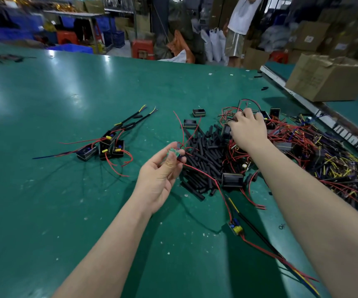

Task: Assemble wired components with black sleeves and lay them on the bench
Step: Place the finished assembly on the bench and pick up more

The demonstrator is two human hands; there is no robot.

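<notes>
Two bare hands over green bench [66, 211]: left hand [159, 177] pinching small wired board [173, 153]; right hand [248, 131], fingers curled, digging into tangled wired components [315, 151]. Black sleeves [203, 155] piled between.

Glossy green surface [70, 87], scuffed and speckled. Matt black rubbery sleeves [203, 155] just left of right hand [249, 132]. Beyond, matt brown cardboard box [328, 80].

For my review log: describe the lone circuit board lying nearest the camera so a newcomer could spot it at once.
Start at the green bench and find the pile of black sleeves at its centre. Come toward the camera, between the two forearms, to a small circuit board. Unlike the boxed units on the left, it lies bare and alone, showing a yellow part and trailing red wires.
</notes>
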